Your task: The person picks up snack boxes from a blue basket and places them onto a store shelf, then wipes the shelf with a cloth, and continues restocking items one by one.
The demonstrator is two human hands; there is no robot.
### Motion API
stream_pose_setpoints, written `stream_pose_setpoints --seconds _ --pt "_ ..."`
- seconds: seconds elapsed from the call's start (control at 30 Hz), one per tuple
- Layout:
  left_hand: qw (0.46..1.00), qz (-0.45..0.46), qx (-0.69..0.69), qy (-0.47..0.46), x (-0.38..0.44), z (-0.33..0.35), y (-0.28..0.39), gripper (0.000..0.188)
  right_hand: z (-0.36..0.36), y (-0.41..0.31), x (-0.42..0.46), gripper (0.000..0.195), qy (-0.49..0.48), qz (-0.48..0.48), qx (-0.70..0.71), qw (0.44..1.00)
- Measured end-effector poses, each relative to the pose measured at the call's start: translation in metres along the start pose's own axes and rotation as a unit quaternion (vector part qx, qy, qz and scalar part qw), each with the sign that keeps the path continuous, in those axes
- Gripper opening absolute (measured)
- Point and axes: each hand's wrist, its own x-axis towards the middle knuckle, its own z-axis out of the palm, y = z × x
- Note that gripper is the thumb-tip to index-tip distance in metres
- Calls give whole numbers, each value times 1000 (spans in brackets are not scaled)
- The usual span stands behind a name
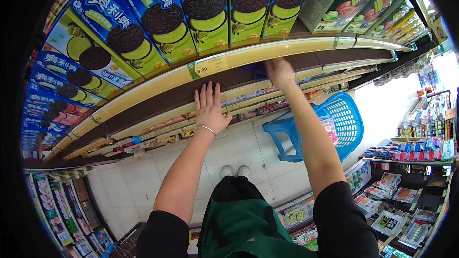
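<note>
My left hand [211, 111], with a bangle at the wrist, lies flat with spread fingers on the front of a dark brown shelf board [157, 104]. To its right, my right hand [280, 73] is on a purple cloth [257, 69] on the same board, partly under the shelf above; its fingertips are blurred and partly hidden. Just above both hands runs a yellowish shelf edge [251, 53] with price tags. On that upper shelf stand blue and green Oreo biscuit boxes [204, 10], and dark green boxes of cakes [344, 3] farther right.
A blue plastic basket [344, 114] holding a pink package [329, 129] stands on the tiled floor [236, 150] at the right. Lower shelves with packaged goods run below my hands. Display racks [405, 165] with snack packs stand at the lower right, another goods rack [61, 204] at the lower left.
</note>
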Motion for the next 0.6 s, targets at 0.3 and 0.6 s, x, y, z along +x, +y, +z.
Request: stream_pose_setpoints --seconds 0.3,0.6 --pt "999 33 -16 31 2 -2 5 89 47 -44 -15 60 -78 -94 27 992" --pt "996 39 -74 22 59 13 98 81 -10 1 9 44 -180 -67 -78 978"
